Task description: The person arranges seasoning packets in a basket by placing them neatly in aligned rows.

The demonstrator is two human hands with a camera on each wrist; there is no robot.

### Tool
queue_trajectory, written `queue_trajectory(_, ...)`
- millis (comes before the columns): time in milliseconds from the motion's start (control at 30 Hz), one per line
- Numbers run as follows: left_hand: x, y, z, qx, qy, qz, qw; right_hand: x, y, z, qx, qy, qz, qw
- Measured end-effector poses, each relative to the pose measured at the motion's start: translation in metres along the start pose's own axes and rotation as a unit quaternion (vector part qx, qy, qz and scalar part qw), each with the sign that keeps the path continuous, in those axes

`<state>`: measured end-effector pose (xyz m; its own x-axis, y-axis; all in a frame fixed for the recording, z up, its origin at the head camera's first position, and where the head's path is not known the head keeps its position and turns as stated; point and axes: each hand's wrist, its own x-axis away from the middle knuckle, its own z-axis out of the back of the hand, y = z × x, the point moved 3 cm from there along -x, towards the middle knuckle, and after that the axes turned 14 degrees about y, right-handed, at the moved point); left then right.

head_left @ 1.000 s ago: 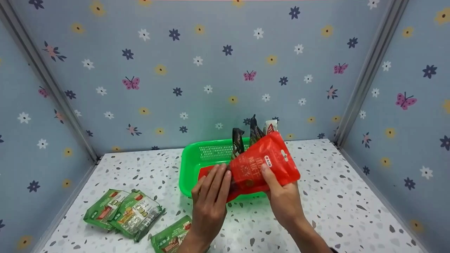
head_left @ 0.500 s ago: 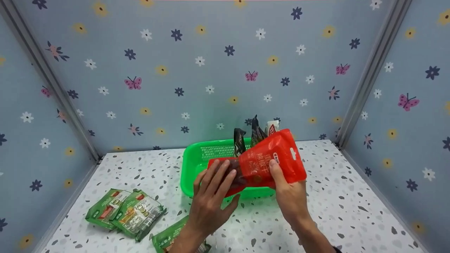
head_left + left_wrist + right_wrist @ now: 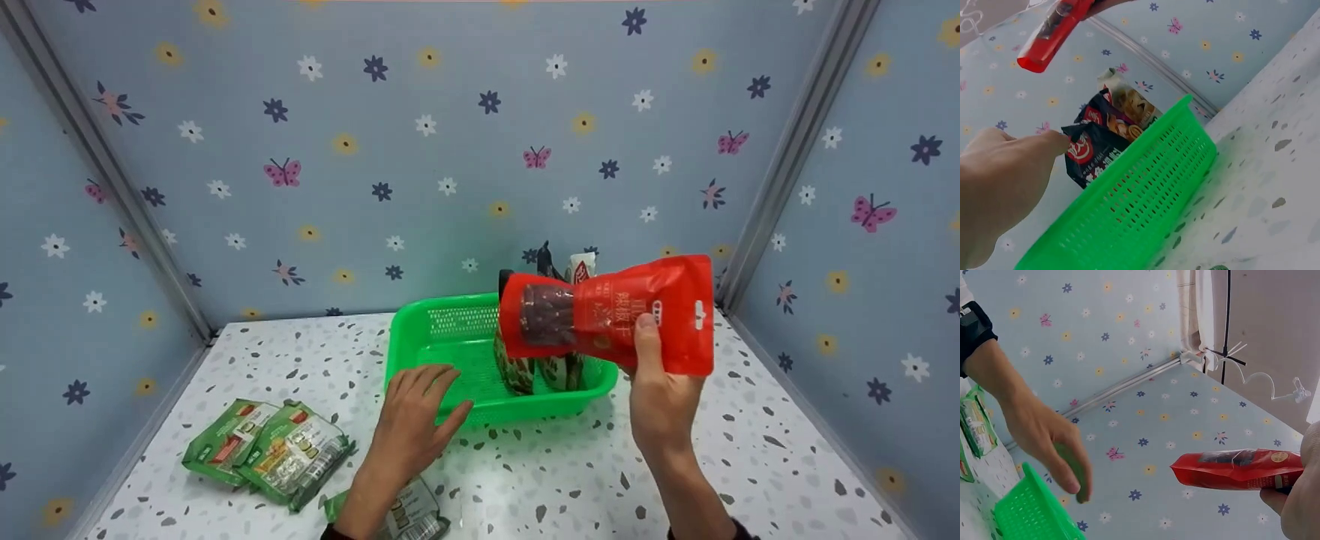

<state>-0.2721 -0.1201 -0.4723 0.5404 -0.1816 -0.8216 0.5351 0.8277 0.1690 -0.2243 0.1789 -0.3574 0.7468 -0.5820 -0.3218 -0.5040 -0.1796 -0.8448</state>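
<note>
My right hand [image 3: 664, 409] grips a red pouch [image 3: 615, 315] by its end with the hang hole, thumb on the printed face. A clear window on the pouch shows dark brown pieces. It is held above the right part of a green plastic basket [image 3: 517, 409]. My left hand [image 3: 412, 420] is over the basket's front left edge, fingers relaxed and holding nothing. Behind the pouch, several packets stand in the basket, among them a black packet [image 3: 1095, 152] and a pale one [image 3: 1131, 104]. In the right wrist view the pouch [image 3: 1235, 469] appears edge-on, with the left hand [image 3: 1044, 433] apart from it.
Two green packets [image 3: 296, 457] overlap on the speckled table [image 3: 750, 465] at the left. A third green packet [image 3: 416, 510] lies near the front, partly under my left forearm. Flower-patterned panels [image 3: 450, 150] enclose the back and sides.
My left hand has come off the red pouch and drawn back to the left. The right hand has lifted the pouch up and to the right, turning it nearly level.
</note>
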Motion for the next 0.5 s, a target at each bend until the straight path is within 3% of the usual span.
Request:
queue_trajectory(100, 0.012, -0.005, -0.01, -0.028, -0.049, 0.004, 0.9984, 0.002, 0.001, 0.0, 0.001, 0.001, 0.004, 1.0)
queue_trajectory(200, 0.019, -0.006, -0.017, -0.035, -0.07, 0.003, 0.9969, 0.004, 0.002, -0.001, 0.004, -0.002, 0.004, 1.0)
queue_trajectory(500, 0.018, -0.006, -0.023, -0.058, -0.044, -0.028, 0.9969, 0.006, -0.003, 0.001, 0.034, 0.023, 0.034, 0.999)
